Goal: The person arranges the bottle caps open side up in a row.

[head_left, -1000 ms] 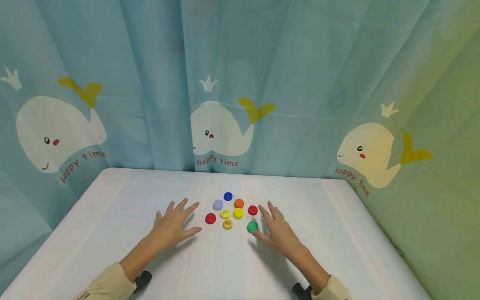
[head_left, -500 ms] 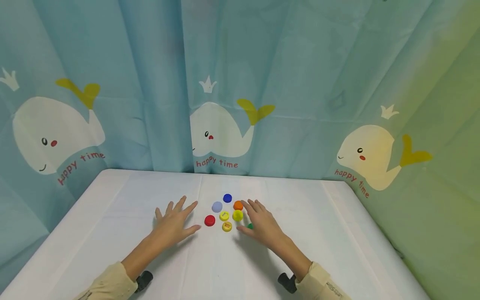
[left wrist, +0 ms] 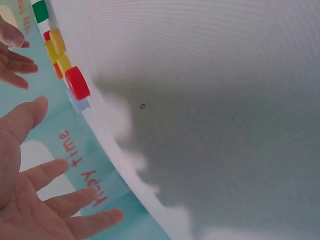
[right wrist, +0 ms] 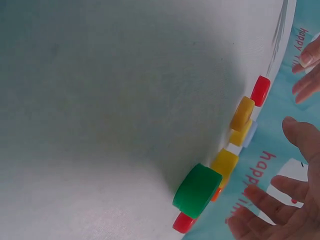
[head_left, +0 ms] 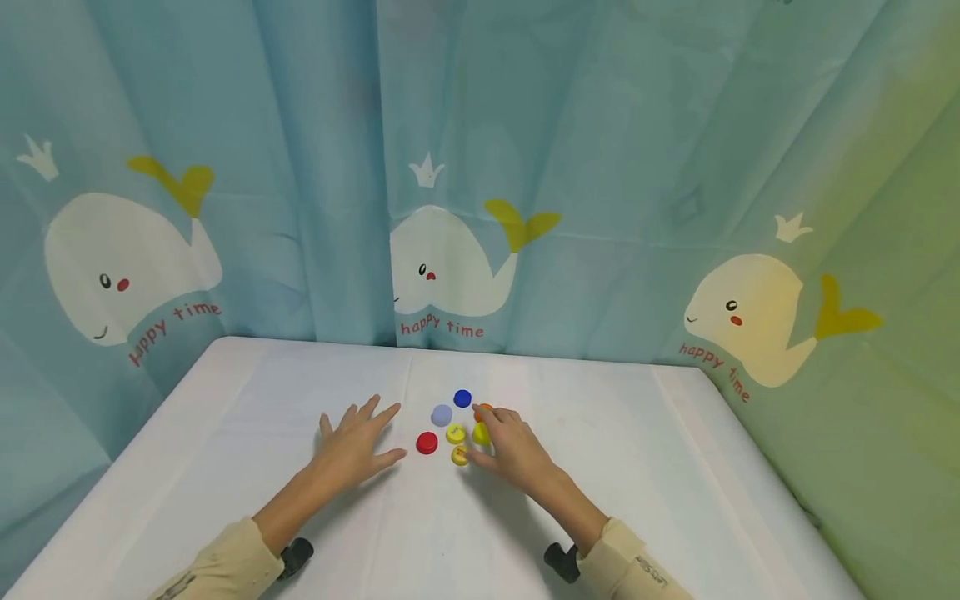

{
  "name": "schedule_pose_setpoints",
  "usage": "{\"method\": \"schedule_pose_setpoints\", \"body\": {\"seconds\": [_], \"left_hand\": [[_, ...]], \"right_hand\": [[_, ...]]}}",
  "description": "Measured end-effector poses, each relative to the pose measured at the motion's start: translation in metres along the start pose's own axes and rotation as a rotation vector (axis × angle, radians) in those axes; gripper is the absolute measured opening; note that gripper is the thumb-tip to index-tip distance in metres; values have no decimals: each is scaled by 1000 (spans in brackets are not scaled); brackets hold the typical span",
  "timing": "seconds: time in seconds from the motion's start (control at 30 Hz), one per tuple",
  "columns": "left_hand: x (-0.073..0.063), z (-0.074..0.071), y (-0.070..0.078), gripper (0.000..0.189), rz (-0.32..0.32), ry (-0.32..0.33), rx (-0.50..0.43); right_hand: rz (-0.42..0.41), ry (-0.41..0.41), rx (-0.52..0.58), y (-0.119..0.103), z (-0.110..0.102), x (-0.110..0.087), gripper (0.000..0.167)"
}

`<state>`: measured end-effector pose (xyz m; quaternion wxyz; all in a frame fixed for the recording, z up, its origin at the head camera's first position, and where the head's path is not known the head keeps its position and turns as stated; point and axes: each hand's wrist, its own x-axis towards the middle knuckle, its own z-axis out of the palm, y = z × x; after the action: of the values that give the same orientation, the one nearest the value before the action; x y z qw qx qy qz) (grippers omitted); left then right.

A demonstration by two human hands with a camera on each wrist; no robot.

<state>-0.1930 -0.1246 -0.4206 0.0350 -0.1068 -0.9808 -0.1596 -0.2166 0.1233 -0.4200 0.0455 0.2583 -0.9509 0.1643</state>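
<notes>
Several coloured bottle caps lie loosely grouped on the white table. In the head view the dark blue cap (head_left: 462, 398) is farthest back, with a light blue cap (head_left: 442, 415) and a red cap (head_left: 427, 442) on the left. Yellow caps (head_left: 456, 433) sit in the middle, and an orange cap (head_left: 483, 412) is partly covered. My right hand (head_left: 519, 455) hovers over the right side of the group, fingers spread, holding nothing. It hides the green cap (right wrist: 197, 191) and a second red cap (right wrist: 184, 223) from the head view. Left of the caps, my left hand (head_left: 351, 446) is held spread and holds nothing.
A white cloth covers the table (head_left: 247, 417). Behind and beside it hangs a blue-green curtain (head_left: 615, 125) printed with whales. Dark devices (head_left: 296, 558) are strapped at both wrists, below beige sleeves (head_left: 232, 558).
My right hand has moved left, from beside the caps to over them, covering the green and right-hand red caps. My left hand stays nearly in place; the view has shifted slightly.
</notes>
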Motion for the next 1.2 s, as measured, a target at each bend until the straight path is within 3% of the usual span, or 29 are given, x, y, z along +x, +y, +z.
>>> {"method": "schedule_pose_setpoints", "body": {"seconds": [0.1,0.33,0.47,0.63,1.0,1.2], "left_hand": [[2,0,1,69,0,-18,-10],[5,1,5,65,27,17,-76],[5,2,9,62,10,7,-129],[7,1,11,59,-5,2,-125],[13,3,11,48,-53,-73,-253],[19,2,13,46,-51,-95,-252]], "right_hand": [[5,-4,5,0,0,3,61],[32,-22,30,-3,3,10,55],[78,-54,54,-4,4,12,53],[76,-51,62,-5,4,13,51],[74,-72,49,-12,7,21,45],[98,-89,125,-14,7,23,42]]}}
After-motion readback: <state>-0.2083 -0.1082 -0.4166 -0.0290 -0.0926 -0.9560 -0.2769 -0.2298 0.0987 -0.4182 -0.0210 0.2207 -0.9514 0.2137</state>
